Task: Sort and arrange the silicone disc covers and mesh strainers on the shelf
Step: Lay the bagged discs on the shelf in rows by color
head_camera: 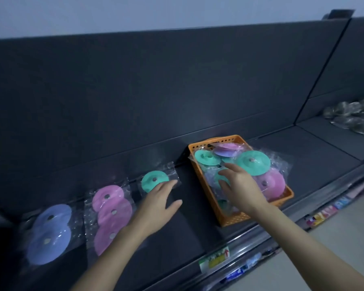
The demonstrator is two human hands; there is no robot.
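Bagged discs lie sorted by colour on the shelf [187,227]: blue discs [51,234], pink discs [111,211], then one green disc [155,181], probably starting a third pile. The left hand [156,203], fingers straight, rests on its packet, likely squaring it. The right hand [240,185], fingers spread, reaches into the basket [235,219] of mixed discs, gripping nothing. The strainers [353,118] sit well apart, far right. The shelf and back panel [135,91] are dark and dimly lit.

Left hand [160,198]: palm down, fingers straight and close together, pointing away from the body; thumb spread wide to the right.
Left forearm: bare, rising from the lower edge, angled up and right.
Right hand [241,185]: palm down, index finger extended forward, thumb splayed left; other fingers hidden.
Right forearm: bare, entering from the lower right corner.
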